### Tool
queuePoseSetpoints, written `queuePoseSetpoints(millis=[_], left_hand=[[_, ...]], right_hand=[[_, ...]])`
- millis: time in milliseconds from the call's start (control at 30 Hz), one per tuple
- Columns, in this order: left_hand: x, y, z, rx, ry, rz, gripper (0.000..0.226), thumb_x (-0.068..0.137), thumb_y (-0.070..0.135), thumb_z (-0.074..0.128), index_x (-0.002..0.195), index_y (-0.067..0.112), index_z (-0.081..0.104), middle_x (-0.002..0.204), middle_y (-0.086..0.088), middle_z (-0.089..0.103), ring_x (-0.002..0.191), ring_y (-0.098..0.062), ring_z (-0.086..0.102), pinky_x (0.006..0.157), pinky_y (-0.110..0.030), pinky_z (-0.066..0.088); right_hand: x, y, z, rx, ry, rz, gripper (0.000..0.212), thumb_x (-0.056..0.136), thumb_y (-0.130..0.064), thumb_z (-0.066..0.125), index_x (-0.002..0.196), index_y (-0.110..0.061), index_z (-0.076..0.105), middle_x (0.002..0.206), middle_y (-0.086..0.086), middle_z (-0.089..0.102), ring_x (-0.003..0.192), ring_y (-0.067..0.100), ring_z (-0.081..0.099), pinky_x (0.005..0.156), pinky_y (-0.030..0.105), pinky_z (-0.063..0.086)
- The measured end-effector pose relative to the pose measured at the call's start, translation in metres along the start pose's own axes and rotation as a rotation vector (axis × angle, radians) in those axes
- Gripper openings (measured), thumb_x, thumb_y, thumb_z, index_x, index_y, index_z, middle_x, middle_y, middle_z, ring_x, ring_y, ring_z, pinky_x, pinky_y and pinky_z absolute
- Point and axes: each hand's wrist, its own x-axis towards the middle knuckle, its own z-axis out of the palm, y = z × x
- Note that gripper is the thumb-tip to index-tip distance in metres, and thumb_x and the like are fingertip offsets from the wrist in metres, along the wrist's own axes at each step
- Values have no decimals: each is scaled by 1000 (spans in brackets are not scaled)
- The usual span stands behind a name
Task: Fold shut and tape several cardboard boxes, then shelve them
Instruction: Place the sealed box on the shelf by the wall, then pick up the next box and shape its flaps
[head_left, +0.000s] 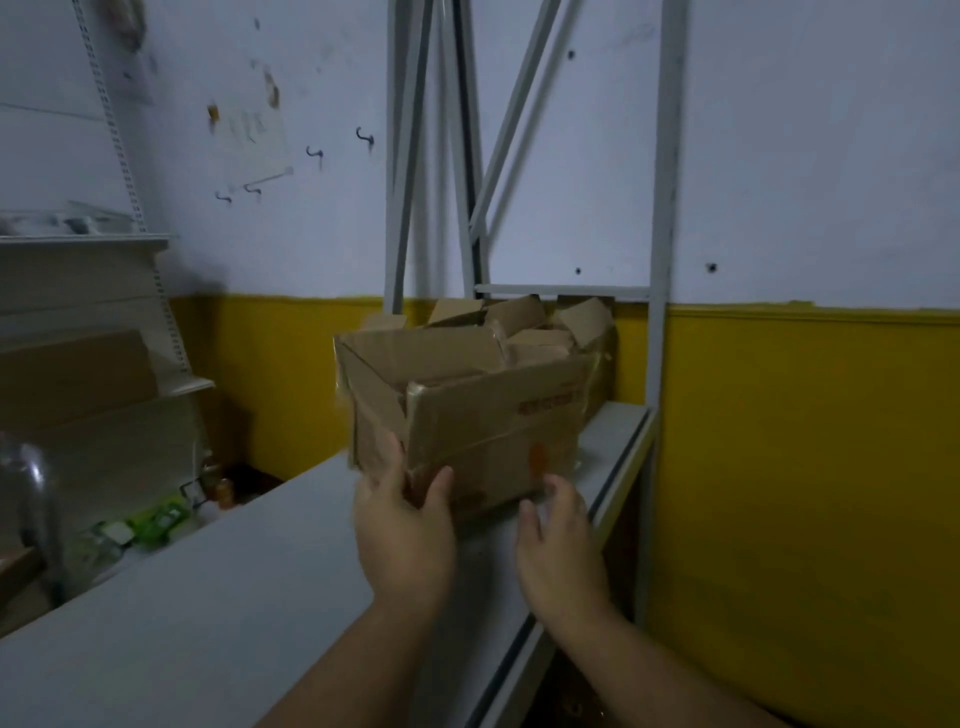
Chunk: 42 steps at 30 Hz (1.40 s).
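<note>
A brown cardboard box (483, 415) with clear tape along its edges and red print on its side sits tilted over the grey shelf board (260, 597). My left hand (405, 535) grips its lower left corner, thumb on the front face. My right hand (558, 545) is at the box's lower right edge, fingers spread, barely touching it. Behind it stands another cardboard box (582, 322) with its flaps sticking up.
Grey metal shelf uprights (660, 208) and diagonal braces rise behind the boxes. A white and yellow wall (805, 415) lies to the right. At left are another shelving unit (93, 291), flat cardboard (72, 374) and green packets (156, 519) below.
</note>
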Motion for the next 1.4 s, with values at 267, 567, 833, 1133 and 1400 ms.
queuePoseSetpoints(millis=[267,567,833,1133,1400], left_hand=[[-6,-28,-20,346,-658,91,58,92,33,55,144,31,29,138,6,43,112,-6,46,94,-21,38],[29,-96,-114,834,-480,95,55,96,44,36,147,23,30,148,0,38,133,-18,36,111,-33,29],[33,-106,-113,801,-486,167,47,93,42,43,136,22,47,139,1,48,126,-19,43,106,-34,36],[48,-58,-202,584,-556,-131,52,97,47,39,143,23,38,149,-5,38,134,-24,38,107,-37,32],[13,-28,-443,922,-138,-269,51,100,39,37,146,18,32,154,-7,28,144,-26,18,115,-42,24]], right_hand=[[5,-32,7,-496,265,-552,98,70,-43,73,145,-26,13,158,12,-5,144,32,4,113,55,21],[71,-54,26,-999,216,-597,68,54,-19,82,118,-8,62,92,14,64,87,32,60,58,33,48],[63,-68,22,-1148,109,-419,71,93,-31,45,149,-7,8,146,18,28,135,34,25,102,48,33],[-18,-150,42,-933,-499,-857,64,96,-45,40,150,-19,17,159,11,5,145,28,1,117,44,9],[-159,-261,138,-605,-860,-1144,66,95,-52,38,150,-29,10,160,4,0,146,22,0,116,42,15]])
